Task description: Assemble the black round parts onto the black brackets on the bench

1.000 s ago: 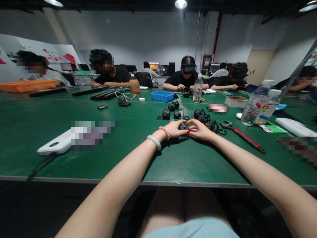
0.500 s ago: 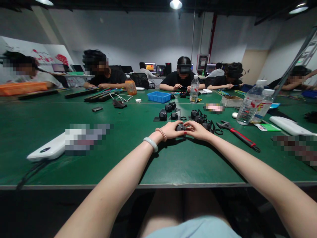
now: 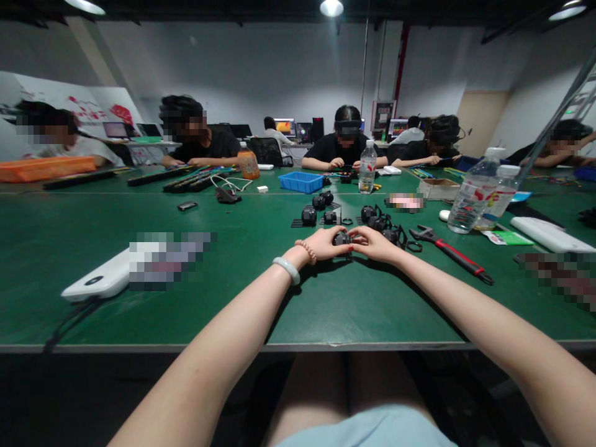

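Between my two hands is a small black rounded plastic part, held just above or on the green table; the fingers hide much of it. My left hand, with a bead bracelet and a pale bangle at the wrist, is closed around its left side. From the right, my right hand pinches it with thumb and fingertips. Beyond the hands stand several similar black parts, one at the left and another close to my right hand. A black ring nut lies right of that hand.
An adjustable wrench with red-black handle lies at the right, before water bottles. A blue tray and another bottle stand farther back. A white power bank with a cable lies at the left. Several people sit across the table.
The whole view has shifted slightly, so things sit a little farther right. Both hands stay on the black part with almost the same grip.
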